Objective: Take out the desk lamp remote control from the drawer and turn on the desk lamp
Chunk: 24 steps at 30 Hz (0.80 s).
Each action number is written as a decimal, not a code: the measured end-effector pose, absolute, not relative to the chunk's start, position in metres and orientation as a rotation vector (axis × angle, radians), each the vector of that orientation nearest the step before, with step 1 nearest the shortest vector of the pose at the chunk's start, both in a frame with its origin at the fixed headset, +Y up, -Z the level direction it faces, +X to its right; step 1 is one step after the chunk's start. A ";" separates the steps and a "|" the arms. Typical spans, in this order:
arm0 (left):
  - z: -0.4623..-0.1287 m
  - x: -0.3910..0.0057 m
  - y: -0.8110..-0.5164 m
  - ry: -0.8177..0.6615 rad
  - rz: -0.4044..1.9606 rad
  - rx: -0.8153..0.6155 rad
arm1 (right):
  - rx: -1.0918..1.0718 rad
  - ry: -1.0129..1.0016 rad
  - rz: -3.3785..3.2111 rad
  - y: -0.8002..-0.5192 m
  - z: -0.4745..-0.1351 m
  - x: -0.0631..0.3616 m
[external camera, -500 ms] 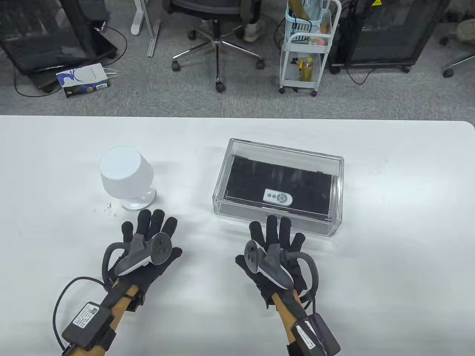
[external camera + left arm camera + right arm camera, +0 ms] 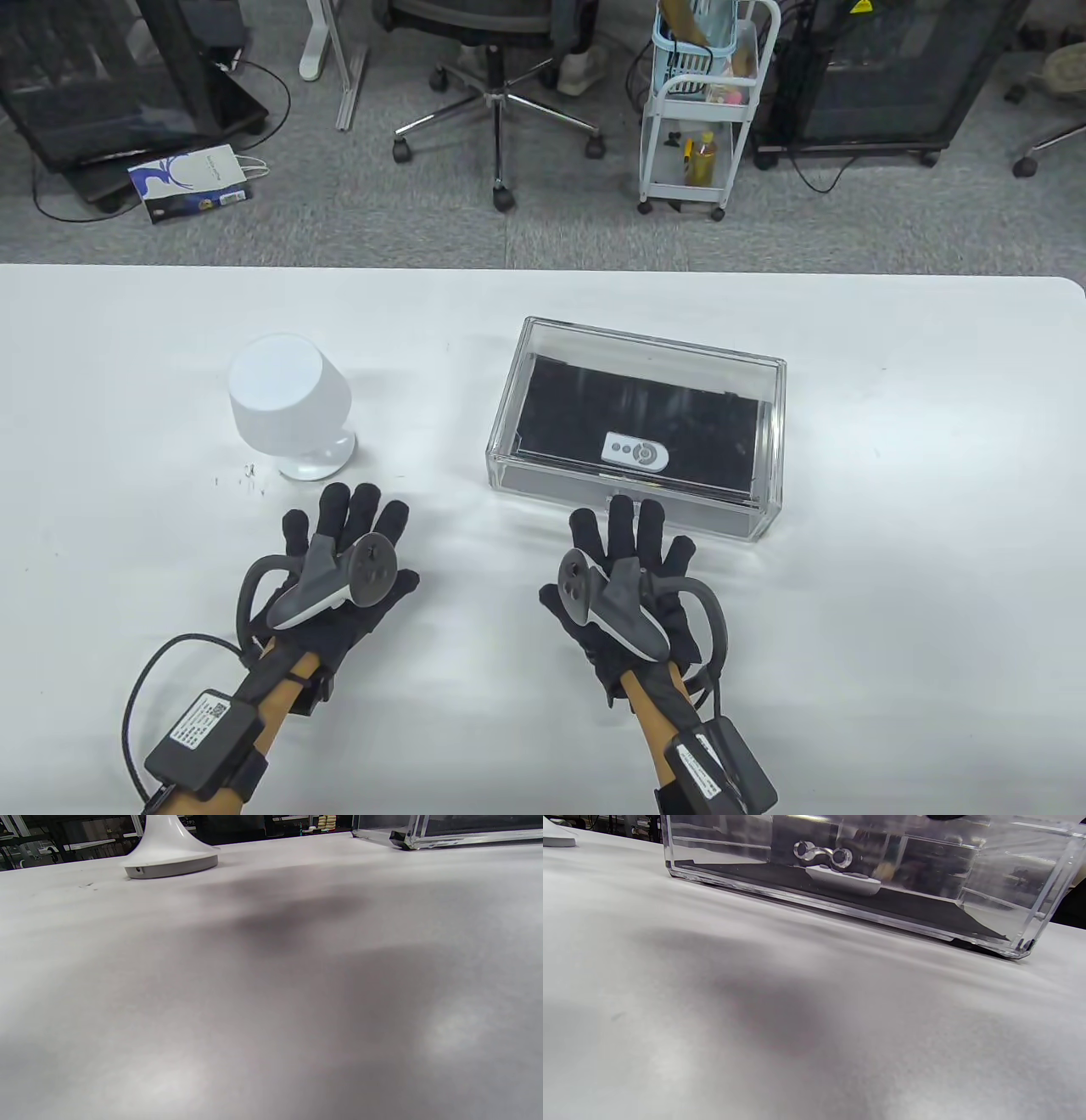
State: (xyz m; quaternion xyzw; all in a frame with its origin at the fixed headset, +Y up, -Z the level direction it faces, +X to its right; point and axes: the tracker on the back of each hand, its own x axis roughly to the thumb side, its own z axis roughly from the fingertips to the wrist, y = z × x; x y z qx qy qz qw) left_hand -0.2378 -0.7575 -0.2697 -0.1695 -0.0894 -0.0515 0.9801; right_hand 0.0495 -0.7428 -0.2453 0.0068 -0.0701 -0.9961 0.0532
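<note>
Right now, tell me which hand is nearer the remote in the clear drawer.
Right. The right hand lies just before the drawer holding the remote; the left hand lies by the lamp.

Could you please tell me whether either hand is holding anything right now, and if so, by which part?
Nothing is held. The left hand and right hand lie flat on the table; the remote control sits inside the closed clear drawer.
</note>
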 end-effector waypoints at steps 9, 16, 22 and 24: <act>-0.271 -0.240 -0.759 -0.167 -0.103 -0.358 | 0.158 -0.198 -3.049 -0.741 -0.252 0.064; -0.273 -0.240 -0.760 -0.169 -0.093 -0.364 | 0.650 -0.120 -3.072 -0.729 -0.273 0.085; -0.273 -0.240 -0.758 -0.171 -0.084 -0.360 | 0.807 -0.120 -2.986 -0.727 -0.307 0.084; -0.274 -0.240 -0.759 -0.172 -0.080 -0.366 | 0.891 -0.200 -2.997 -0.730 -0.316 0.081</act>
